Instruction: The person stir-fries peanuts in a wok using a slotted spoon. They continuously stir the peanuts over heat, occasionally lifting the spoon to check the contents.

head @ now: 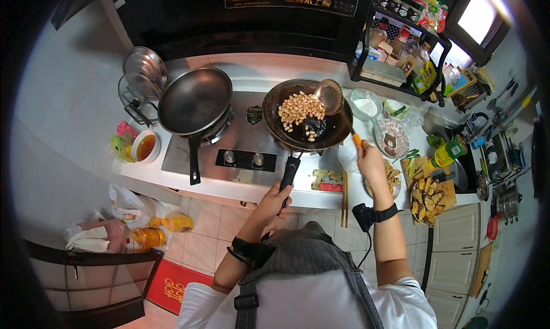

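Observation:
My left hand [275, 200] is closed around the black handle [291, 173] of a dark wok [275, 131] on the right burner. In that wok lies a heap of peanuts [299, 109], with a few loose ones lower down on the dark, oily bottom. My right hand [372, 163] grips the orange-banded handle [356, 139] of a perforated metal skimmer [330, 97]. The skimmer's bowl is over the wok's upper right side, at the edge of the peanut heap. Whether it touches the wok cannot be told.
An empty black wok [193, 101] rests on the left burner, a bowl of brown liquid [146, 146] beside the stove. Wooden chopsticks [345, 198] overhang the counter edge. Plates of fried pieces [427, 200], a bear-patterned plate [392, 137] and a spice rack [399, 45] stand to the right.

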`<state>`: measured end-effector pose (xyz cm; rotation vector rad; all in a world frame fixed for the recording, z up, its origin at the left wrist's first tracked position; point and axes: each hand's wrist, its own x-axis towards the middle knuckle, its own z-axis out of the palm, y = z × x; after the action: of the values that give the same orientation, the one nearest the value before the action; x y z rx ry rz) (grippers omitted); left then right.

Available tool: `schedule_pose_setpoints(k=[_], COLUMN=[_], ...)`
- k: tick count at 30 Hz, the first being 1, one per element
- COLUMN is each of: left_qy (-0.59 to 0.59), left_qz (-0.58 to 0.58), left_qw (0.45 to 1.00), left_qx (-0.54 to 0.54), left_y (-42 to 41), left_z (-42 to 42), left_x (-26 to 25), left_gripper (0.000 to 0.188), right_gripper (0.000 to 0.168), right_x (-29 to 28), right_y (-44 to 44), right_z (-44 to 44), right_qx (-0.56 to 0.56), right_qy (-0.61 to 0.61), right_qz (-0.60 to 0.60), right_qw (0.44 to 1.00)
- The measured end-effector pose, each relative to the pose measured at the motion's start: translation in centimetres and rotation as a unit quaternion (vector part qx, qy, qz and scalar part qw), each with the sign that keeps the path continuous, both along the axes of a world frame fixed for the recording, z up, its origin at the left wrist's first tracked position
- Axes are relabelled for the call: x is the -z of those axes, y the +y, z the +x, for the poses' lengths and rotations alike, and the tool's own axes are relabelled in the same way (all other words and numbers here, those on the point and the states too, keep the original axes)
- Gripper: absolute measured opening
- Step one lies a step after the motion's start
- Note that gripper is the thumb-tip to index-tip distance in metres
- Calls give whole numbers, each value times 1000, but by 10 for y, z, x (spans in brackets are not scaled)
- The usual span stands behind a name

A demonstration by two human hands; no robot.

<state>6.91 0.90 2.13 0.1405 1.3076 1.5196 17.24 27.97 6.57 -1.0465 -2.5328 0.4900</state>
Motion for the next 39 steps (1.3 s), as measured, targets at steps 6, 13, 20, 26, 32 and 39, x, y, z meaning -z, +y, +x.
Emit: schedule_pose_setpoints(k=[6,13,20,26,32,39], left_qy=[-8,-17,-22,-21,-15,-24], left_qz=[-17,-16,-24,-24,-18,-4], left_qw=[1000,1000,999,999,1000,1000], left_qx=[-8,4,1,12,4,14], left_y=[-1,-1,-5,-4,-8,-3], left_z=[-2,-2,-5,-7,-6,-4], left_x=[-9,-6,-9,-12,-7,-10], left_gripper=[30,30,27,25,24,22], right_gripper=[31,29,30,34,33,28], right_x=[-7,-84,-140,-132,-149,-68], right_y=[-20,-41,-75,-83,-88,-39], right_z=[-20,59,118,125,127,73], right_qx=[-40,-183,-159,-139,-145,-122], right_qy=[80,-7,-28,-7,-36,-20], right_qz=[-422,113,208,211,205,266], right_qw=[902,976,965,968,967,956])
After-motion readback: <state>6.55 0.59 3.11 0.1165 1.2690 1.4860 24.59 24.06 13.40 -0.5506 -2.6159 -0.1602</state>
